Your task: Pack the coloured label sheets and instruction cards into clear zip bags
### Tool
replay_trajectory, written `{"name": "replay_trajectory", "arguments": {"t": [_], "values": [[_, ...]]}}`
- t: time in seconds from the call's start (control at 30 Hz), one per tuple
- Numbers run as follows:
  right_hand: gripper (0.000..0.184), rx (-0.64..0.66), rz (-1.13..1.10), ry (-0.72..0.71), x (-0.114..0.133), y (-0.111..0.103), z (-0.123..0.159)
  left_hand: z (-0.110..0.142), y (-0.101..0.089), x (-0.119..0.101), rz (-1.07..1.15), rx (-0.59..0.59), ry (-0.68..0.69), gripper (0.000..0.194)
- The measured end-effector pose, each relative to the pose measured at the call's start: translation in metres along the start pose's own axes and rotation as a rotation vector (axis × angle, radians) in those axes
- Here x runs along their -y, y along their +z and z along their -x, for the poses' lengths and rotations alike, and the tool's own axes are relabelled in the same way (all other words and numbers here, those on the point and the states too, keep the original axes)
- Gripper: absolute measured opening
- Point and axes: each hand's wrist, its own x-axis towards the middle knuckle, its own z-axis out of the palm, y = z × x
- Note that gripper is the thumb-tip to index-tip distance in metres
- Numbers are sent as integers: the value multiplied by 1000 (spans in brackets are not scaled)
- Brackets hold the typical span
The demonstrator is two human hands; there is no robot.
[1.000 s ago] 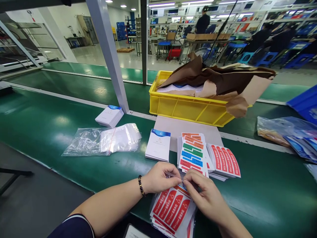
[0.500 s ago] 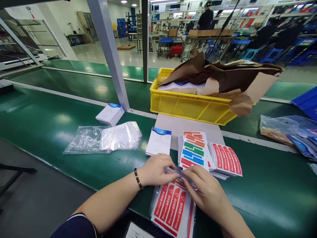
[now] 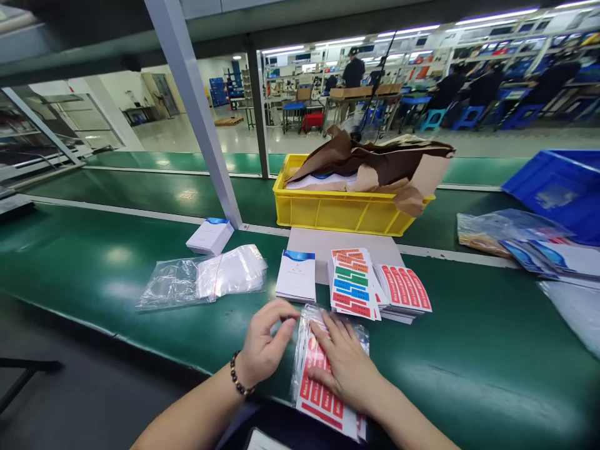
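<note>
- Lying leftmost on the desk (image 3: 103, 256): the bags (image 3: 229, 275), with booklets (image 3: 206, 239) just beyond them.
- Left hand (image 3: 267, 345): curled, thumb and forefinger close together by the far left corner of the pack (image 3: 323, 400); whether they pinch its clear edge, I cannot tell.
- Pack: red labels under clear plastic, at the desk's near edge, right of the left hand and beneath the right one. Its long axis runs away from the body, far end leaning slightly left.
- Right hand (image 3: 344, 362): palm down, fingers spread across the pack; the nearer of the two, the left being beside it.
- Colour sheets (image 3: 352, 284): past the pack's far end, with red sheets (image 3: 405, 290) on their right.
</note>
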Motion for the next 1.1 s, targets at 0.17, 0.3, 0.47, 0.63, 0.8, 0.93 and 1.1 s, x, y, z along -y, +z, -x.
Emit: {"name": "replay_trajectory", "arguments": {"t": [0.17,0.3,0.47,0.63,0.8,0.93,1.1], "values": [[75,-4,0,66,-11,13,-8,84,-8,17,499,485,-696,45],[78,-62,21,99,-8,6,-11,128,-2,46,666,539,-993,55],[82,-127,35,88,22,10,3,133,8,52,1053,394,-1168,59],[73,-116,-164,74,43,11,32,129,28,41,1130,382,-1124,48],[58,-377,-529,249,16,4,61,132,47,22,985,247,-1004,40],[60,-442,-984,322,16,-4,84,120,46,0,906,198,-709,39],[49,-565,-928,130,37,-8,86,83,40,-2,514,240,-289,28]]}}
